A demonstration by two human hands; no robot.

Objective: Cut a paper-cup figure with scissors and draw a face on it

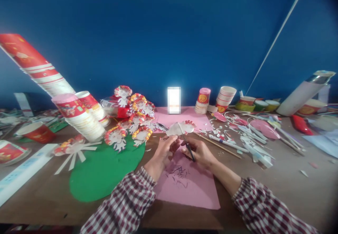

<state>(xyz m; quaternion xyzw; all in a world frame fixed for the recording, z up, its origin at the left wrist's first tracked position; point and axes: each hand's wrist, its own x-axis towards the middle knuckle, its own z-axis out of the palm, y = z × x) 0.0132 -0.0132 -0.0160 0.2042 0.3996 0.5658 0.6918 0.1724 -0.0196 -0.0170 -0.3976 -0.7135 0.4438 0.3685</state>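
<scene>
My left hand (167,149) pinches the lower edge of a white paper cutout (173,130) above the pink sheet, its fingers closed. A small red-and-white curled trim (190,123) edges the cutout's right side. My right hand (199,152) is closed around a slim dark-handled tool (190,152); its narrow pale tip crosses in front of the cutout. Blur hides whether that tool is scissors or a blade. Beneath both hands lies a pink sheet (195,188) with thin black strips (179,172) scattered over it.
To the left, several paper figures with red and yellow ruffs (139,103) stand beside a green paper piece (105,174). Stacked paper cups (79,118) lean behind it. Paper scraps (250,135), a wooden stick (219,145) and more cups (225,96) are on the right. A blue wall (169,33) rises behind.
</scene>
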